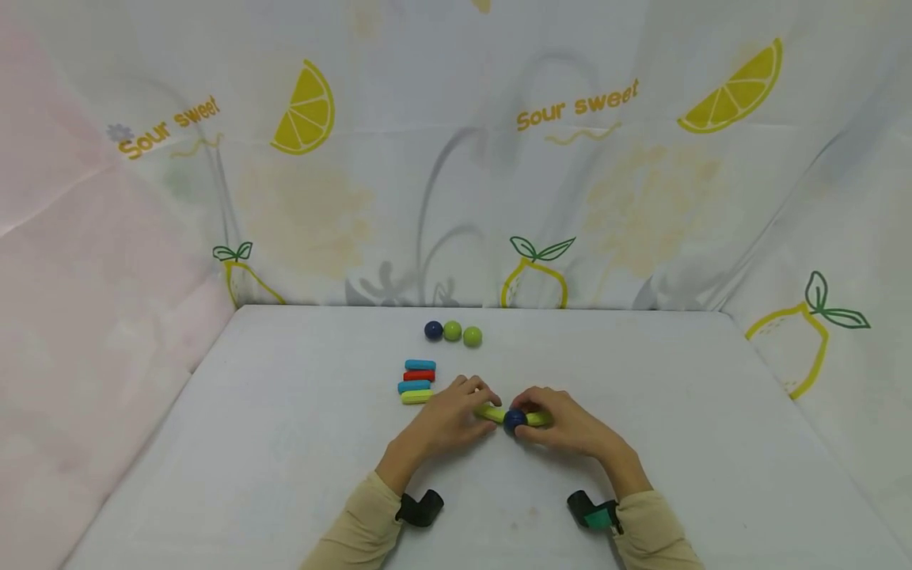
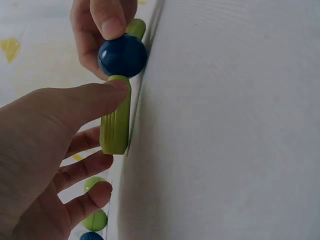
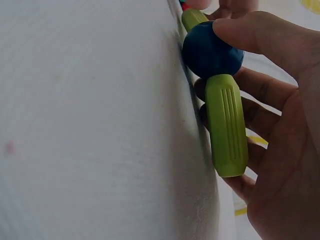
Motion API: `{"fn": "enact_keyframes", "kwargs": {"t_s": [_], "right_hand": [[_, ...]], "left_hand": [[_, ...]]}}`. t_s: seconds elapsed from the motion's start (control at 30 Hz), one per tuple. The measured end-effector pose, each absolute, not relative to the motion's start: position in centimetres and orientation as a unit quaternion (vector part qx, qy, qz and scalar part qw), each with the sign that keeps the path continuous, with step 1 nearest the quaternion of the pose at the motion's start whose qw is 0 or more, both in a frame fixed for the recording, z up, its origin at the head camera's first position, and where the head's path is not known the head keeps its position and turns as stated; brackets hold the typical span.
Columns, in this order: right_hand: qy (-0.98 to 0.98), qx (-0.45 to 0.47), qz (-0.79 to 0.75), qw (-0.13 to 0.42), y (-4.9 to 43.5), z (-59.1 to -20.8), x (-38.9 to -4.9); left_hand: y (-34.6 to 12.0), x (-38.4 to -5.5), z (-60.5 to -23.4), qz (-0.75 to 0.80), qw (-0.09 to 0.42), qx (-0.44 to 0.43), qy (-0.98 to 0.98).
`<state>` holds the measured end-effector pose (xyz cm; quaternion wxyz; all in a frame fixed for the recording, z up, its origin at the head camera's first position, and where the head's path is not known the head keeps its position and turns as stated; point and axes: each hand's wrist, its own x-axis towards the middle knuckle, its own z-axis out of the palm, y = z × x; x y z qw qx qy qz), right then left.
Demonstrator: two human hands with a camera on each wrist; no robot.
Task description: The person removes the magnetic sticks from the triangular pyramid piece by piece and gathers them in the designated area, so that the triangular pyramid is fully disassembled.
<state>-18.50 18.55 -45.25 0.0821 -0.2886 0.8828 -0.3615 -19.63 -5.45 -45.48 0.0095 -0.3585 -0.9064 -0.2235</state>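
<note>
A dark blue ball (image 1: pixel 514 421) sits between two yellow-green ribbed rods, joined to them in a line low over the white table. My left hand (image 1: pixel 452 416) pinches the left rod (image 2: pixel 115 132) between thumb and index finger close to the ball, its other fingers spread. With thumb and fingertips, my right hand (image 1: pixel 570 427) grips the ball itself. The right rod (image 3: pixel 227 130) sticks out from the ball in front of the right palm. In the left wrist view the right hand's thumb overlaps the ball's far side.
Left of the hands lie several short rods in a stack of rows: a blue rod (image 1: pixel 420 365), a red rod (image 1: pixel 419 376), another blue one and a yellow-green rod (image 1: pixel 416 397). Farther back are a dark blue ball (image 1: pixel 433 331) and two green balls (image 1: pixel 473 336). A printed cloth hangs behind the table.
</note>
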Motion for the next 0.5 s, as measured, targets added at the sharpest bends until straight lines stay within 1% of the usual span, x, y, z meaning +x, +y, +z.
{"fn": "enact_keyframes", "kwargs": {"t_s": [0.2, 0.5], "right_hand": [[0.885, -0.289, -0.356, 0.081, 18.25, -45.15, -18.22], [0.885, -0.286, -0.359, 0.081, 18.01, -45.07, -18.35]], "left_hand": [[-5.23, -19.34, -45.32, -0.197, 0.002, -0.355, -0.914], [-5.56, -19.34, -44.64, -0.221, -0.048, -0.359, -0.905]]}}
